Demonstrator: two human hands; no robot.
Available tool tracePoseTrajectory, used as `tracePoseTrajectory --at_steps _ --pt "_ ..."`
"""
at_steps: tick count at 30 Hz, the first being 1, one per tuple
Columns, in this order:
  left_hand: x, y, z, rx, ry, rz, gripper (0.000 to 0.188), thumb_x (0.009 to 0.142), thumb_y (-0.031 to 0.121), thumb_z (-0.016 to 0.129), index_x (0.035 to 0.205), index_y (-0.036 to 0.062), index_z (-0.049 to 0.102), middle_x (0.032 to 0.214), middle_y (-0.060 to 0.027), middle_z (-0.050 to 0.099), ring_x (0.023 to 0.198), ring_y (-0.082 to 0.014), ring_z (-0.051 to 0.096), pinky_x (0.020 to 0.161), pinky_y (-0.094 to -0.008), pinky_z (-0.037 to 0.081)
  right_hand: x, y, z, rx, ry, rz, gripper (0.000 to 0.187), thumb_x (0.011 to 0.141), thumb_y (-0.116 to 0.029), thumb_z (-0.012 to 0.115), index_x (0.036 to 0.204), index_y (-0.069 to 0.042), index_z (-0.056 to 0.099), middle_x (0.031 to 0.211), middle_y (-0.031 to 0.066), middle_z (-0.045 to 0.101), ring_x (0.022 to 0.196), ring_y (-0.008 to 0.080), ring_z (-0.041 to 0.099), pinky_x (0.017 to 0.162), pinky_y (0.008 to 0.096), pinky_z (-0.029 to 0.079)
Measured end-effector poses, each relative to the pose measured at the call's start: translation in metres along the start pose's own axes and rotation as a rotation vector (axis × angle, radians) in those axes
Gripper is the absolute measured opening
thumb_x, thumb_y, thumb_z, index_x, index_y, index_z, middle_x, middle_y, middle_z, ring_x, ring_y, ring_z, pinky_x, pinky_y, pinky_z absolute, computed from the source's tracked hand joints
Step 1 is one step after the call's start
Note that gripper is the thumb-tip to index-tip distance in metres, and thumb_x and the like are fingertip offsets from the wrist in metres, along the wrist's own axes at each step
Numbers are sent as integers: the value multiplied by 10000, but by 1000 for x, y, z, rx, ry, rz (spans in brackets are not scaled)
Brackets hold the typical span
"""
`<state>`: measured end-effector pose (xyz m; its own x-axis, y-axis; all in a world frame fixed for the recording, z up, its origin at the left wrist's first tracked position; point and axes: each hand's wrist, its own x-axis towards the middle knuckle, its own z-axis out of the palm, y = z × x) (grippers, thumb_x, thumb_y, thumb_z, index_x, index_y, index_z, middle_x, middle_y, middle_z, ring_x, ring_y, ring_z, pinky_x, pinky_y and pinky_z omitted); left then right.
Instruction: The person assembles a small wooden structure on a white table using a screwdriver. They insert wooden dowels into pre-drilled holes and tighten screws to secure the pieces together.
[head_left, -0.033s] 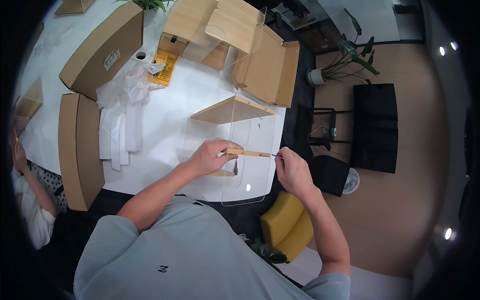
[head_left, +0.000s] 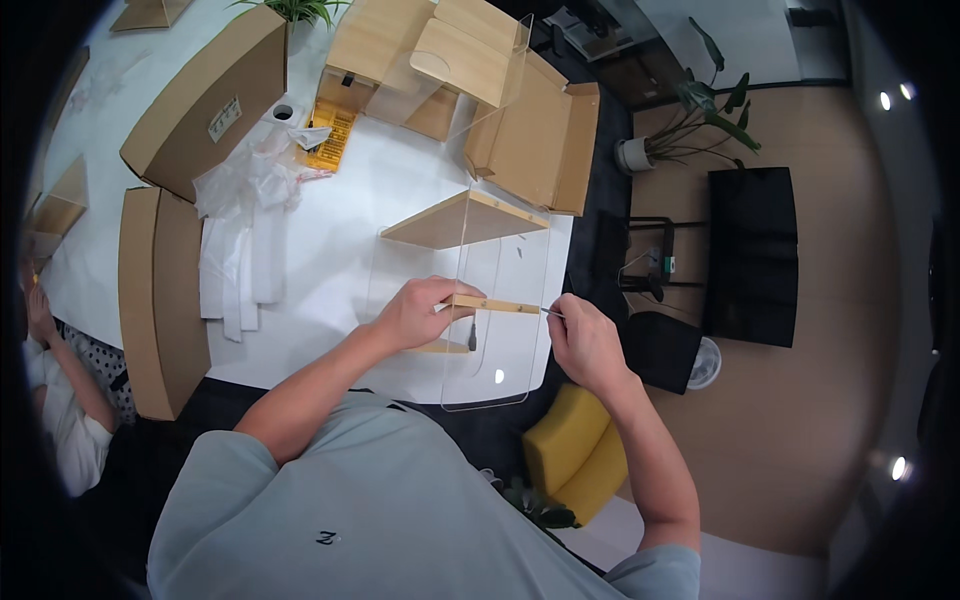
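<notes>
My left hand (head_left: 415, 313) is closed around a narrow wooden board (head_left: 497, 305), its edge facing right. A clear acrylic panel (head_left: 500, 355) stands upright across the edge of that board. Another wooden board (head_left: 450, 222) meets the same panel farther away. Between the fingers of my right hand (head_left: 590, 340) is a thin metal rod-like tool (head_left: 552, 312). Its tip reaches the panel at the right end of the narrow board's edge. Whether it is a hex key or a screwdriver I cannot tell. A small dark object (head_left: 472, 337) shows through the panel below the narrow board.
Open cardboard boxes stand left (head_left: 165, 300) and far right (head_left: 530, 140) on the white table (head_left: 340, 340). Plastic wrapping (head_left: 250, 180), a yellow packet (head_left: 330, 135) and an assembled wood-and-acrylic piece (head_left: 455, 50) lie farther back. A yellow chair (head_left: 575, 455) is at right; another person's hand (head_left: 40, 315) shows far left.
</notes>
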<state>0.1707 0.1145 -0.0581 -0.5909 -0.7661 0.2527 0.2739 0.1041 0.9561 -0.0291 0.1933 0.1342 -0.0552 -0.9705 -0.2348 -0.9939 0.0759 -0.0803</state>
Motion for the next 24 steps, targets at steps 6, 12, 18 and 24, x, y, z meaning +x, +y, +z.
tracePoseTrajectory --at_steps 6,12,18,24 --pt "1 9 -7 15 -102 -104 243 903 -13 741 1143 20 756 1115 -111 792 954 -224 765 879 -321 600 8 6 13 -84 102 -296 53 904 -46 683 871 -37 643 771 112 650 739 303 649 678 425 539" --pt "-5 8 -4 22 -92 -110 221 908 -19 733 1125 22 751 1128 -103 794 983 -225 770 882 -328 607 13 8 12 -139 108 -466 50 862 -41 708 849 -54 662 719 73 588 711 261 589 658 387 495" --pt "-4 8 -2 27 -87 -111 221 906 -26 732 1121 22 750 1128 -101 794 987 -224 771 884 -325 608 13 11 15 -189 82 -501 56 844 -24 686 871 -60 653 725 64 583 725 247 588 664 378 487" --pt "-5 6 -2 20 -89 -110 234 900 -27 736 1128 25 753 1121 -101 795 984 -223 771 884 -324 608 16 9 13 -239 38 -515 62 840 -32 663 864 -65 617 729 57 585 716 242 602 643 377 503"
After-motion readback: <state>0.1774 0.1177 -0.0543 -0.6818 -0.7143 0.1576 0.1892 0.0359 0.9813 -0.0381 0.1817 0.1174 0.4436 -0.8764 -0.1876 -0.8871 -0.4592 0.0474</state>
